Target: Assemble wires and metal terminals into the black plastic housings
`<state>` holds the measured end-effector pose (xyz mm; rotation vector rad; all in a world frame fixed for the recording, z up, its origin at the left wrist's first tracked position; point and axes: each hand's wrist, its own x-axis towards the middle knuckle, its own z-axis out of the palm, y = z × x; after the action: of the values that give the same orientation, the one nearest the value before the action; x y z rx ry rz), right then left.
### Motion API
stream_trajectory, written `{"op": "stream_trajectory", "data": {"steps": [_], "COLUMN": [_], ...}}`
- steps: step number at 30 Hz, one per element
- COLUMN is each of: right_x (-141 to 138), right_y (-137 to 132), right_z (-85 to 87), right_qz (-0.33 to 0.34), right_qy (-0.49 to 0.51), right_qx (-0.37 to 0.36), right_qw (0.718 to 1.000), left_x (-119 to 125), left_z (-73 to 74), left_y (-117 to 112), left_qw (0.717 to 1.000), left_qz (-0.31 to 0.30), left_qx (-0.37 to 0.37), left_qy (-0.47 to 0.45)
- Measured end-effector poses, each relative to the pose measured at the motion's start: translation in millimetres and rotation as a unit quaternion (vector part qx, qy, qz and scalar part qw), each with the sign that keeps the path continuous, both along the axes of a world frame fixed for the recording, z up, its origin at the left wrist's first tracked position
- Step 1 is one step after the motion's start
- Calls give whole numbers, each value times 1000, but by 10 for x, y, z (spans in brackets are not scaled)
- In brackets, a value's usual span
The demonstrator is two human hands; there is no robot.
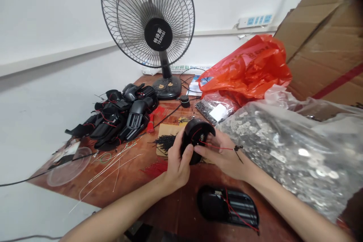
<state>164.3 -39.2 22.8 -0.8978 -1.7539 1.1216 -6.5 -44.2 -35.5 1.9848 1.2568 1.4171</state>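
Above the middle of the table, a curved black plastic housing (197,125) is held between both hands. My left hand (178,160) grips its left side, with the thumb on the front near the opening. My right hand (222,155) holds the right side, fingers at the inner part. From inside, a red wire (218,146) runs out to the right over my right hand, with a dark end lying by the wrist. On the table below lies an oblong black plastic shell (228,208) with red wires and a battery-like compartment.
Several black housings with red wires (124,113) are heaped at the left. Black wires (164,142) and red wires (155,168) lie near my left hand. A fan (159,34) stands behind. Bags of metal pieces (297,155) and a red plastic bag (249,68) fill the right side.
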Motion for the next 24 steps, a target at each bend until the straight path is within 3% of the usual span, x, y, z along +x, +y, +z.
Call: {"op": "stream_trajectory", "data": {"steps": [11,16,21,24], "right_x": [-33,13,43,36], "right_y": [6,-15,-29,-22], "right_z": [-81,50,164,168], "right_qz": [-13,15,75,75], "right_qy": [23,-11,52,65], "right_qx": [10,5,-38,-37], "right_qw": [1000,1000,995,994], "left_x": [42,9,-51,-70], "left_z": [-26,-105,-203,-245], "left_y": [16,13,-13,-11], "left_qw": [998,997,994,990], "left_qz": [3,-23,-70,-98], "left_qx": [-56,-44,-42,-29], "left_qy": [-43,-53,-78,-94]}}
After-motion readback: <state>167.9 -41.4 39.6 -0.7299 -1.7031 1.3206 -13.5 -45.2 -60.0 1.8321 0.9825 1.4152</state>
